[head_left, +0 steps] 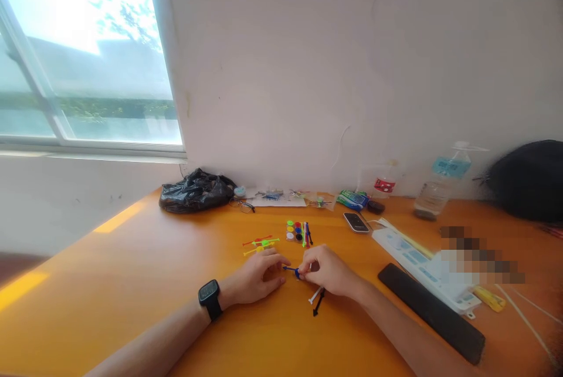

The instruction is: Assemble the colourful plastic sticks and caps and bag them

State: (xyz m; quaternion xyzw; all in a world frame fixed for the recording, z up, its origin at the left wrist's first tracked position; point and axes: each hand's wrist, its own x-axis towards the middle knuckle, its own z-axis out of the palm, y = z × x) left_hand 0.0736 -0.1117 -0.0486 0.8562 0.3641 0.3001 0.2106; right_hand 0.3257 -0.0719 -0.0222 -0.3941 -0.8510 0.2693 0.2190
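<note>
A small blue arrow-shaped plastic piece [290, 269] is pinched in my right hand [329, 271], low over the table, its tip pointing left. My left hand [263, 276] rests on the table just left of it, fingers curved and apart, holding nothing. Beyond my left hand lie red [257, 240], green [266, 242] and yellow [253, 250] arrow pieces. A white arrow piece [314, 295] and a black one [319, 303] stick out from under my right hand, partly hidden. Coloured round discs [294, 230] sit in rows farther back, beside loose arrow pieces [307, 234].
At the right are a phone [356, 223], a white power strip [416, 260] and a long black bar [431, 312]. Along the wall stand a black plastic bag [197, 190], glasses [243, 206], a paper sheet [285, 201] and a water bottle [433, 196].
</note>
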